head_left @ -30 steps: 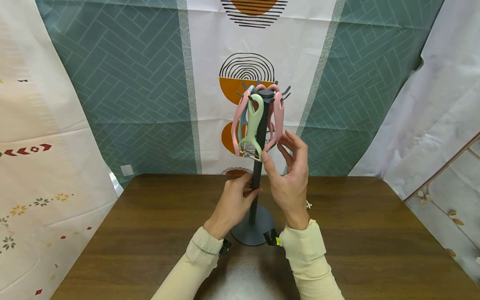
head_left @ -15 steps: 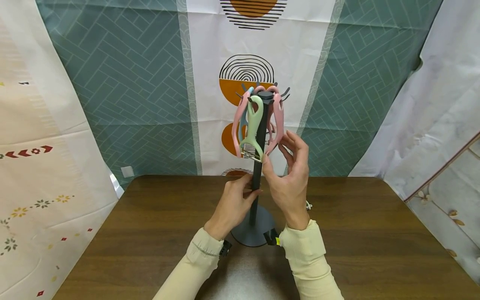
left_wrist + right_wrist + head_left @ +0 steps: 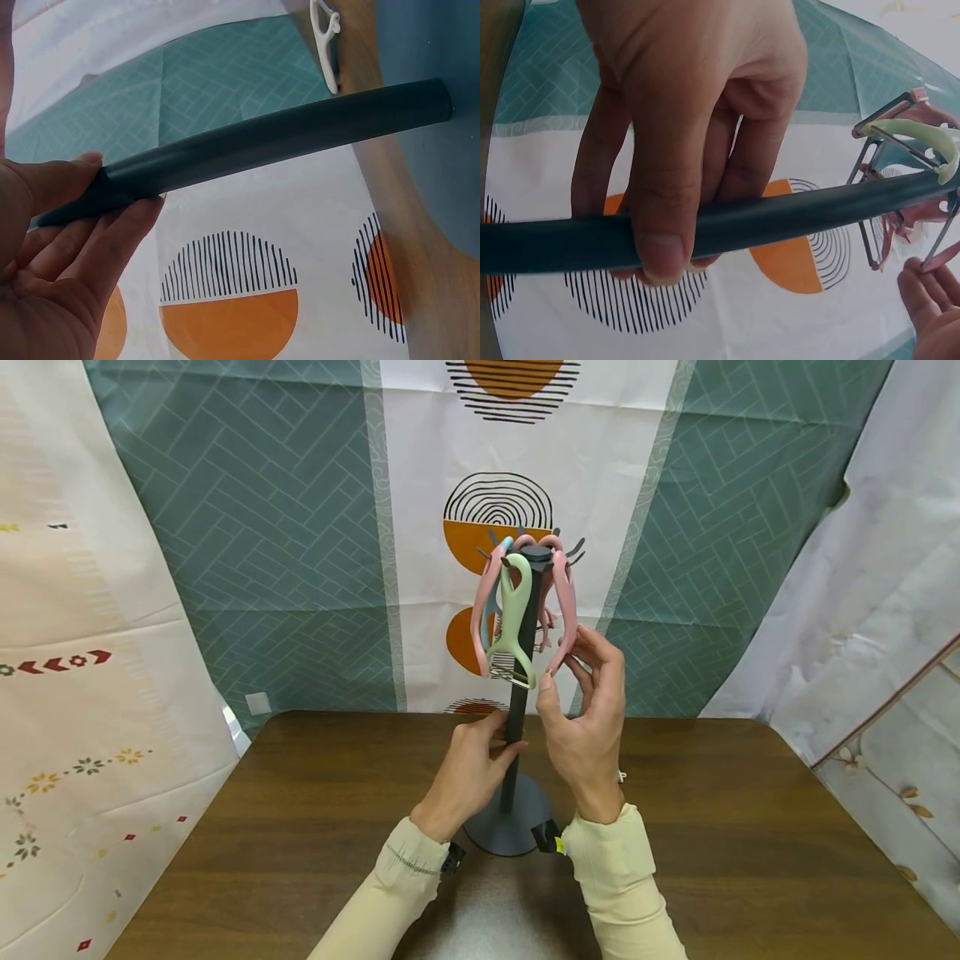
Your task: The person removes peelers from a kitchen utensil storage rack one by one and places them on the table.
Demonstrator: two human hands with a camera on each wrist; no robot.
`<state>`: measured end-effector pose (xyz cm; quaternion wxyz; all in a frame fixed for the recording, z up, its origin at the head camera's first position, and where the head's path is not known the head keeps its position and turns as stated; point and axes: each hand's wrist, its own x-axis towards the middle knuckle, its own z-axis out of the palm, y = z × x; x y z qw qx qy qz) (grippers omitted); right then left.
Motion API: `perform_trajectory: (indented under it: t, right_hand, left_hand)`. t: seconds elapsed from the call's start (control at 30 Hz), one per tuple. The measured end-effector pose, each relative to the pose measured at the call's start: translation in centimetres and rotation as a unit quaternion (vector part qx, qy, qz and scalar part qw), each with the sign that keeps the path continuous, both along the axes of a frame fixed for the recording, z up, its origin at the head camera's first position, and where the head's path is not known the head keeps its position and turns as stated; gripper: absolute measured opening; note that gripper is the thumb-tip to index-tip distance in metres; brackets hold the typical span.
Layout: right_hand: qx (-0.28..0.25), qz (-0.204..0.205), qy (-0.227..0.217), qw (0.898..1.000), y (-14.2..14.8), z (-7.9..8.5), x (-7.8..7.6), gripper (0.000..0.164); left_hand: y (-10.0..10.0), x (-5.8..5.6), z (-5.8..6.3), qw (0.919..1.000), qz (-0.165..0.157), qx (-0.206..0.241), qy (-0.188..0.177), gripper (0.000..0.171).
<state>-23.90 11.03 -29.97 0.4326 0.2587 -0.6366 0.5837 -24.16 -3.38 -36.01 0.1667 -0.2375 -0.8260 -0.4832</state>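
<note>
1. Brown wooden table: a tall, dark, round-based stand is on it.
2. Left hand: pinches the stand's pole, maybe to keep it steady.
3. Right hand: pinches the bottom of a pink, Y-shaped plastic peeler hanging on the stand. Looks like the step is getting this peeler placed right; next probably needs gentle fingers.
4. Pale green plastic peeler: hides bits behind it.
5. Small white thing: cut off; can't tell what.
</note>
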Motion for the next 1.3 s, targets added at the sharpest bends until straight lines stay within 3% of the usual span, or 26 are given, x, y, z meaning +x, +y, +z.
perform_trajectory:
  t: [0.13,0.4,1.3]
  right_hand:
    - [0.008,-0.024,0.026,0.999,0.18,0.0,-0.11,0.06]
    - [-0.004,-0.018,0.051,0.999,0.53,0.22,-0.2,0.06]
    - [-0.011,-0.005,0.043,0.999,0.54,0.76,0.28,0.061]
  left_hand:
    - [0.02,-0.01,-0.03,1.0,0.003,-0.001,0.005,0.028]
    - [0.07,-0.07,-0.07,1.0,0.002,-0.003,0.006,0.028]
    - [0.03,0.04,0.05,1.0,0.004,-0.006,0.007,0.026]
